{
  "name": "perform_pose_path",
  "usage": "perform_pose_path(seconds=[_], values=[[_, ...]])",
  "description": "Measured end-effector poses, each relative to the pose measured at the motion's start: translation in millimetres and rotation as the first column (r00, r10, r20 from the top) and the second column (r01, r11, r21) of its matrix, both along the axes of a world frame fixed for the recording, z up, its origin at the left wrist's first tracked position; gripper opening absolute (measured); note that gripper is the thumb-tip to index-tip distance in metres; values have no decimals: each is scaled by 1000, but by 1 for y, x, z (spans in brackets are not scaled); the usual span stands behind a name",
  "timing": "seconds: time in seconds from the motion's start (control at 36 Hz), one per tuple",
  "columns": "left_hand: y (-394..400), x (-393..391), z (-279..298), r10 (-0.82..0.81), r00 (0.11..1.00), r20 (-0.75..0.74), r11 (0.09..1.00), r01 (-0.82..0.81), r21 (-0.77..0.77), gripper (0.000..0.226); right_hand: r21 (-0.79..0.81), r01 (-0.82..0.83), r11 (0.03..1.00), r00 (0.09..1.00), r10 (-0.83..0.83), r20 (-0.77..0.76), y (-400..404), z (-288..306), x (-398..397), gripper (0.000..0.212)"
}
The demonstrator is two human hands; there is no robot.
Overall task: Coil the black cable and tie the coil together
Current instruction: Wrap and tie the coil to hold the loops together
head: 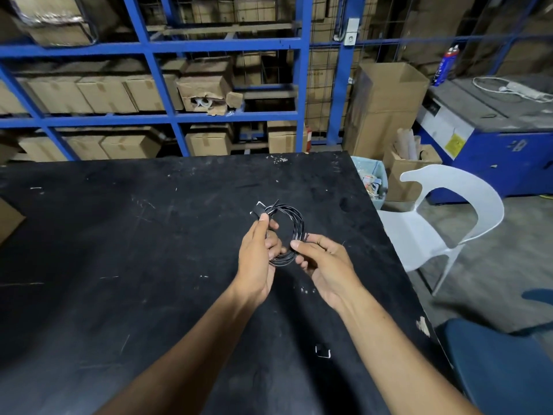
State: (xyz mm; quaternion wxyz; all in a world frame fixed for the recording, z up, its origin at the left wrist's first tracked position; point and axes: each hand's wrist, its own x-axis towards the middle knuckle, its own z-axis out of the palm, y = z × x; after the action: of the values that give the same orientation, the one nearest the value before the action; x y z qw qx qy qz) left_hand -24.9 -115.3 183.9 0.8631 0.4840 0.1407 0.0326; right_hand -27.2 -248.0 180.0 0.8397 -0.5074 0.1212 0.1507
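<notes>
The black cable [294, 223] is wound into a small round coil of several loops, held just above the black table [119, 235]. My left hand [258, 259] grips the coil's left side, with thumb and forefinger pinched near a black plug [258, 210] at the top. My right hand [324, 265] pinches the coil's lower right edge between thumb and fingers. A thin strand sticks up from the coil's top near the plug. The bottom of the coil is partly hidden by my fingers.
A small black clip-like piece [322, 351] lies on the table near its front right edge. A white plastic chair [443, 223] stands right of the table, and a bin [372, 182] stands by the far right corner. Blue racks with cardboard boxes [149, 94] rise behind.
</notes>
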Motion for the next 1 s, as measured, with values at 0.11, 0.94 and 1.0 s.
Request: perform_pose_path(seconds=[0.11,0.94,1.0], values=[[1,-5,-3,-12,1000,-12,999,11,-53,34,89,-29,996,998,34,-50,-5,3,3,8],[20,18,10,-476,852,-220,33,267,963,53,-895,-118,431,764,615,196,-34,41,46,33],[18,17,10,-473,849,-234,97,314,945,53,-888,-96,450,764,605,224,-33,39,47,35]])
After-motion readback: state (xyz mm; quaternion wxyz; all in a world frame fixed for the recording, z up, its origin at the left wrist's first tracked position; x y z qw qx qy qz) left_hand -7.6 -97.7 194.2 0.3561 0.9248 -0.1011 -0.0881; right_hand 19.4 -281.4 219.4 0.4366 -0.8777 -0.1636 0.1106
